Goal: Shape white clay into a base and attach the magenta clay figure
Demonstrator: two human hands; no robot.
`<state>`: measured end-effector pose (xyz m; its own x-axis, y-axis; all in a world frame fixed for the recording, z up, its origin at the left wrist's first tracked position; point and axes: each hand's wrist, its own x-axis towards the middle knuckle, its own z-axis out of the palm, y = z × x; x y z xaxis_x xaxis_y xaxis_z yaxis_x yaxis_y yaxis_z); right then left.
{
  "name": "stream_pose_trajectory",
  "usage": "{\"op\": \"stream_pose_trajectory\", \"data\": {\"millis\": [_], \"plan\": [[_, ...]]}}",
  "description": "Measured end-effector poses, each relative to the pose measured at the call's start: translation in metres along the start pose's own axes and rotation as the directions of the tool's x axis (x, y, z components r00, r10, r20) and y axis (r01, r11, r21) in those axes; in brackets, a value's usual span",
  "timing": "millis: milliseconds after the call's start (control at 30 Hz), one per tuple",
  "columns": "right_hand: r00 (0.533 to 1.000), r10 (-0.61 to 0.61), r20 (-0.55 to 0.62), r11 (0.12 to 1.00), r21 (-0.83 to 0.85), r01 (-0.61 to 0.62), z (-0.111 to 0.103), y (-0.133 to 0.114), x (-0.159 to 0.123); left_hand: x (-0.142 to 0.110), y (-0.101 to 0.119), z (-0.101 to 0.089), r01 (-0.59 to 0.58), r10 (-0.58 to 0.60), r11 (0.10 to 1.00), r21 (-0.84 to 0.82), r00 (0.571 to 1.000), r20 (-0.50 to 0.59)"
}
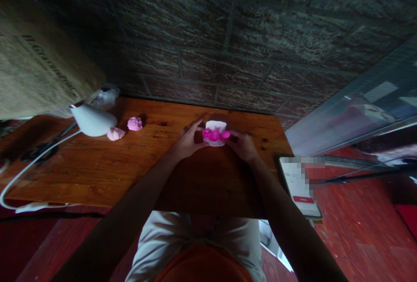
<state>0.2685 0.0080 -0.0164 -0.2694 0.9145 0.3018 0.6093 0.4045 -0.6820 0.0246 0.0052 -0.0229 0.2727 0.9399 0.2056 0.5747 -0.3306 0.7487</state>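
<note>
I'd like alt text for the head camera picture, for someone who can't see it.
Seen from above, a person's left hand and right hand hold a bright pink piece against a white lump on a wooden table. Two pale pink lumps lie to the left beside a white lamp, with a brick wall behind.

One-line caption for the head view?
Both hands, left hand and right hand, press a magenta mould onto white clay on a wooden table.

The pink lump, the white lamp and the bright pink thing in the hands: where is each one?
pink lump (pixel 134 123), head view, on the middle of its top.
white lamp (pixel 93 120), head view, on the middle of its shade.
bright pink piece (pixel 215 134), head view, on its centre, between both hands.
</note>
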Motion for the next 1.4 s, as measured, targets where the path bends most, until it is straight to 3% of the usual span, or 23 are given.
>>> {"op": "stream_pose_trajectory", "data": {"millis": [667, 867, 1400], "plan": [[0.999, 0.023, -0.025, 1.000, 0.019, -0.023, 0.0016, 0.0032, -0.0003, -0.0003, 0.0027, -0.0012, -0.002, 0.002, 1.000, 0.007, 1.000, 0.011], [0.998, 0.035, -0.061, 0.994, 0.107, -0.028, 0.0018, 0.0029, -0.0005, 0.0002, 0.0041, -0.0013, 0.024, -0.025, 1.000, 0.011, 1.000, 0.017], [0.996, 0.067, -0.061, 0.997, 0.030, -0.066, 0.0032, -0.0007, -0.0009, 0.0001, 0.0021, -0.0003, 0.020, -0.020, 1.000, 0.013, 1.000, 0.011]]}}
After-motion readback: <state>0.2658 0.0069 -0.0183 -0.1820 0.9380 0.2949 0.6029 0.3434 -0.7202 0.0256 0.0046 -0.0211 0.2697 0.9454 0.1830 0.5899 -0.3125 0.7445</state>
